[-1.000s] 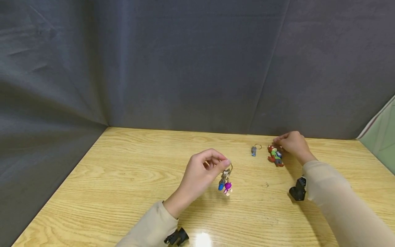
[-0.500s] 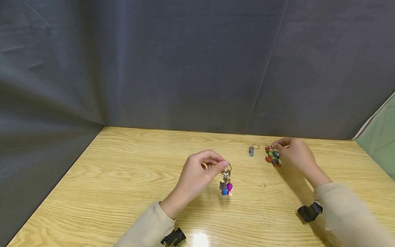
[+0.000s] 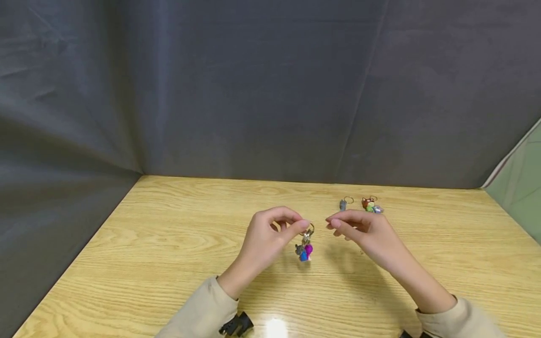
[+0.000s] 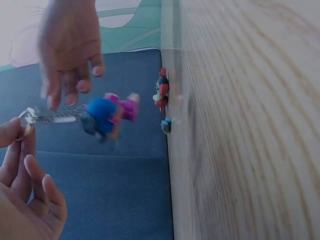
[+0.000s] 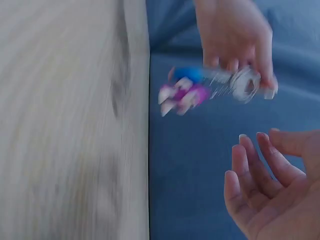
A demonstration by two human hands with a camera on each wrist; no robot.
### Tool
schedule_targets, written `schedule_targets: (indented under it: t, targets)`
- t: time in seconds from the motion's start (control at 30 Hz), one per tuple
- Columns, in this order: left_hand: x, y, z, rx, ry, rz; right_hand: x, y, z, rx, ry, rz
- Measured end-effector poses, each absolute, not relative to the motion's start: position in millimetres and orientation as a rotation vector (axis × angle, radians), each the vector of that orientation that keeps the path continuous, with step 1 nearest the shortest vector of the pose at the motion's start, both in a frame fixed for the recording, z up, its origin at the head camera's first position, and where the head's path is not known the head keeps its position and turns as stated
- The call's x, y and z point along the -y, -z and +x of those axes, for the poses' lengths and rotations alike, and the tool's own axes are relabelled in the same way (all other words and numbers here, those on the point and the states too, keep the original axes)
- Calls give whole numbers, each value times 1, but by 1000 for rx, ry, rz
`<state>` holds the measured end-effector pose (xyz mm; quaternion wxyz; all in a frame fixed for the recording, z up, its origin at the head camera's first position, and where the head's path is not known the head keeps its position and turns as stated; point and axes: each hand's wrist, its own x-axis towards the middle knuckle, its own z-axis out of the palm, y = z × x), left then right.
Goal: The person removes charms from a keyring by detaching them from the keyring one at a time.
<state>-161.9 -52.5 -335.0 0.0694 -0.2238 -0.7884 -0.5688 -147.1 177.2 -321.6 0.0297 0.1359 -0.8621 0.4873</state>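
Note:
My left hand (image 3: 268,237) pinches a metal key ring (image 3: 312,229) between thumb and index finger, above the table. From it hang two small figure keychains: a grey one with a blue body (image 4: 101,111) and a purple-and-pink one (image 4: 129,107). To the right, my right hand (image 3: 374,234) holds nothing; its fingers are loosely bent and point toward the ring, with a gap between. Behind that hand on the table lie a red fox keychain (image 3: 367,204), its lower part covered by the hand in the head view, and a small grey-blue keychain (image 3: 343,205).
The wooden table (image 3: 169,244) ends at a dark cloth backdrop (image 3: 253,117) behind and at the left. A pale green surface (image 3: 517,169) shows past the right edge. Black camera mounts (image 3: 237,324) sit at the wrists.
The right hand has let go of the fox keychain and moved left and nearer, toward the left hand. The fox keychain stays on the table. The left hand keeps its pinch; the hanging keychains swing slightly.

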Motion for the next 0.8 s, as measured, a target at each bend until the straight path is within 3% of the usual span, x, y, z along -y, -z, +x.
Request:
schedule_targets:
  t: [0.37,0.8]
  targets:
    - [54,337,-163,2317,1775,-707,-141,335,-125,2560,-1485,565]
    - [53,336,-163,2334,1834,-620,-139,338,-126,2547,-1475,383]
